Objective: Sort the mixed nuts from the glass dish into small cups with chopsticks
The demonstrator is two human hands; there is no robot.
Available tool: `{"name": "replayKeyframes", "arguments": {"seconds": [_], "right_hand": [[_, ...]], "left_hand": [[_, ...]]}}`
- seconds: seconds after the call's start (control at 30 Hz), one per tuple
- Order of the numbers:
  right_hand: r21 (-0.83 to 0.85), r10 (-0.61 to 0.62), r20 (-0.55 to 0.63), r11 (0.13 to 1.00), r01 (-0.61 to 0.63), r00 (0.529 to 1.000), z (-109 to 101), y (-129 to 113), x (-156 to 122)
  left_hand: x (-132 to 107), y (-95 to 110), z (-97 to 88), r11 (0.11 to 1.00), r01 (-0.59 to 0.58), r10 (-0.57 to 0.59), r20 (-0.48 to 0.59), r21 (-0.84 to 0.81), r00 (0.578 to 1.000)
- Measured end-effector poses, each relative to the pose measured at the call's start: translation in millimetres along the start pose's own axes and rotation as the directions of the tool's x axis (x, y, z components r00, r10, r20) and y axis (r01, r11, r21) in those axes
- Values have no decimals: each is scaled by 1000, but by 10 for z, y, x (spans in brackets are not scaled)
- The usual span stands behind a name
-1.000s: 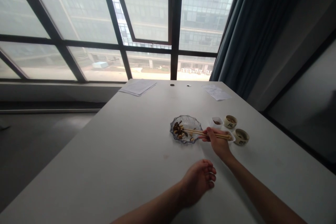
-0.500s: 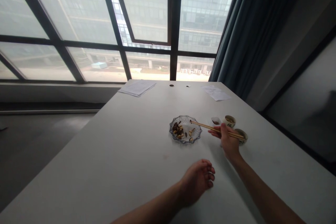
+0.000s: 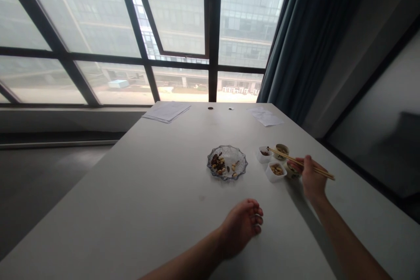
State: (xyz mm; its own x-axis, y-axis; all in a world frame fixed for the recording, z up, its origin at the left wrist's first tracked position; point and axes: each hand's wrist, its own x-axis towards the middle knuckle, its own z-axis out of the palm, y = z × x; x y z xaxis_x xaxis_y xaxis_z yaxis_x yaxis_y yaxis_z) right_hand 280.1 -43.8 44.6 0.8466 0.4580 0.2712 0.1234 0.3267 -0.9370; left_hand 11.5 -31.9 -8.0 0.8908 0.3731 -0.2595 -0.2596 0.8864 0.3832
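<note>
My right hand grips a pair of wooden chopsticks; their tips hover over the far white square cup holding dark bits. A second white square cup with pale nuts stands nearer me. Two round ceramic cups sit beside them, the nearer one partly behind my hand. A glass dish with mixed nuts and seeds lies left of the cups. My left hand rests on the white table, fingers curled under, with nothing seen in it.
Papers lie at the table's far left corner and more sheets at the far right. Two small holes mark the far edge. A large window is behind and a dark curtain hangs to the right.
My right hand carried the chopsticks from the glass dish rightward to above the small cups. The view shifted slightly right. My left hand stayed in place.
</note>
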Motion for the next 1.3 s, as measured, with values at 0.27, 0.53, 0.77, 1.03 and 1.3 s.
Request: {"name": "replayKeyframes", "arguments": {"seconds": [0.27,0.53,0.77,1.03,1.3], "right_hand": [[-13,18,22,1000,-18,1000,29,-51,32],[-45,-46,263,997,60,964,351,-342,-287],[-158,47,625,985,68,780,801,-165,-633],[-172,152,625,984,-55,766,993,3,-802],[-157,113,598,987,-22,794,982,109,-866]], "left_hand": [[-14,-1,-1,1000,-11,11,8,-4,1000],[-21,7,1,1000,-2,2,19,-2,1000],[-35,0,32,1000,-11,11,11,3,1000],[-12,-9,27,1000,-10,10,4,-4,1000],[-12,-12,40,1000,-8,8,1,3,1000]]}}
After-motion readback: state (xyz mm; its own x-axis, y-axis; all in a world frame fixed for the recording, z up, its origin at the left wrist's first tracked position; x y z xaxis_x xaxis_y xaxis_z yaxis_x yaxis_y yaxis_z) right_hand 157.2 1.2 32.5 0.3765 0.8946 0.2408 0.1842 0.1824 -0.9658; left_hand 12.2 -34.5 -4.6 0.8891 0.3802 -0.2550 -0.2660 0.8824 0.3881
